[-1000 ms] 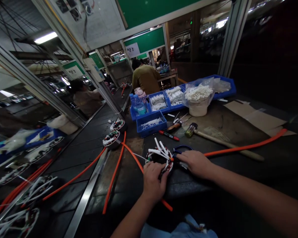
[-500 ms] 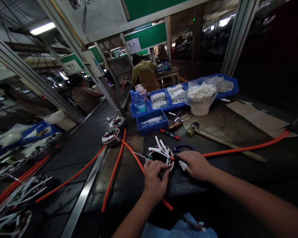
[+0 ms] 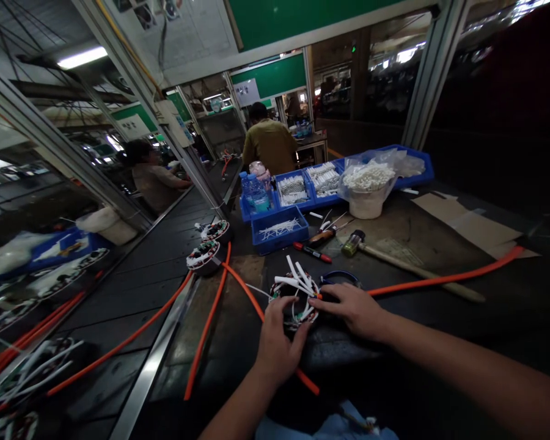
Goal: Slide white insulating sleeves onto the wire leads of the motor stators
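Observation:
In the head view, a motor stator (image 3: 294, 319), a round ring with wire windings, lies at the table's near edge. White sleeved leads (image 3: 297, 275) stand up from it. My left hand (image 3: 275, 339) curls round its near left side, fingers on the left and thumb on the near right. Over the right side of the ring, my right hand (image 3: 355, 308) has its fingertips bent onto the leads where an orange cable (image 3: 421, 281) begins. What lies under those fingertips is partly hidden. Just behind the right hand is a dark blue loop-shaped handle (image 3: 341, 275).
Blue bins (image 3: 279, 231) with white sleeves stand behind, beside a bagged white bucket (image 3: 365, 201). A red marker (image 3: 312, 252), a wooden-handled hammer (image 3: 417, 269) and cardboard (image 3: 462, 220) lie on the table. More stators (image 3: 204, 260) sit at left. Co-workers (image 3: 269, 143) sit further back.
My right hand has shifted left onto the stator's leads; the white piece seen under it before no longer shows. My left hand has opened a little wider around the ring.

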Demonstrator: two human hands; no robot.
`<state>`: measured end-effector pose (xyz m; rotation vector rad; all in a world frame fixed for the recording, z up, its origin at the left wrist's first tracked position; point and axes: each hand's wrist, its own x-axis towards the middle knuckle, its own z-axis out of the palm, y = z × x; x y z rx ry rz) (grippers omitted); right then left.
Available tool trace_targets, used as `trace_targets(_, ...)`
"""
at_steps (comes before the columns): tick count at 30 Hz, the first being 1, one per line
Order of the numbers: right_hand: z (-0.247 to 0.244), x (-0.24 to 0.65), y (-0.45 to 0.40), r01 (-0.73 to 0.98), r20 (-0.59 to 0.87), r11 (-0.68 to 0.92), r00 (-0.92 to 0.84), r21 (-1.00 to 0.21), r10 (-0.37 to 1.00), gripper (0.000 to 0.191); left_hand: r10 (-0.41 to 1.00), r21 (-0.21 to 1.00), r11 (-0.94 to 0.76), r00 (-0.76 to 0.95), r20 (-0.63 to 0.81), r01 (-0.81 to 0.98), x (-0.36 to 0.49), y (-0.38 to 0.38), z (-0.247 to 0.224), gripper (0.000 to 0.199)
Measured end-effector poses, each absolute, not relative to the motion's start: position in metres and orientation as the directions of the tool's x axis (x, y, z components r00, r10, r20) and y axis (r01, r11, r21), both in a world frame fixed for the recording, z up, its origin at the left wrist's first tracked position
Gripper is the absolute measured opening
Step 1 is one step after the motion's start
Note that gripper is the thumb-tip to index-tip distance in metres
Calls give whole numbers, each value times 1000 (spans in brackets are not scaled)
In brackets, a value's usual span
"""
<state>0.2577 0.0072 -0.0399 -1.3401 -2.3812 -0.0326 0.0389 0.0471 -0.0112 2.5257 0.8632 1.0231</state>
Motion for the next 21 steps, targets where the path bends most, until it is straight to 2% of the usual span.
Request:
trace_targets(4, -38, 259, 9, 824, 343, 534, -454, -190, 823, 53, 546, 339, -836, 598, 587, 431, 46, 46, -15, 23)
trace_targets(8, -35, 254, 8, 822, 334, 523, -439, -225, 834, 52, 459, 219, -873, 585, 669, 435, 50, 45, -24, 25)
trace_targets(11, -23, 257, 12, 767, 324, 542, -445, -343, 835, 53, 418, 141, -881, 606, 677, 451, 49, 48, -28, 28)
trace_targets(13, -8, 274, 23, 716, 338, 526, -406, -460, 849, 44, 390, 105, -889, 616, 684, 445, 48, 51, -29, 29)
trace_targets(15, 10, 307, 45, 761, 406, 353, -129, -544, 905, 30, 361, 74, -896, 618, 699, 439, 47, 54, -29, 29)
trace_targets(16, 20, 328, 59, 801, 453, 161, 149, -577, 879, 25, 347, 60, -898, 617, 706, 436, 47, 56, -29, 29)
trace_targets(17, 29, 350, 73, 805, 482, 29, 325, -593, 814, 27, 336, 49, -900, 617, 711, 434, 48, 57, -29, 28)
trace_targets(19, 43, 393, 101, 793, 522, -98, 482, -601, 704, 35, 338, 46, -897, 616, 711, 439, 48, 58, -29, 27)
trace_targets(21, 52, 427, 122, 786, 542, -161, 543, -597, 642, 36, 352, 56, -894, 620, 702, 444, 48, 58, -30, 27)
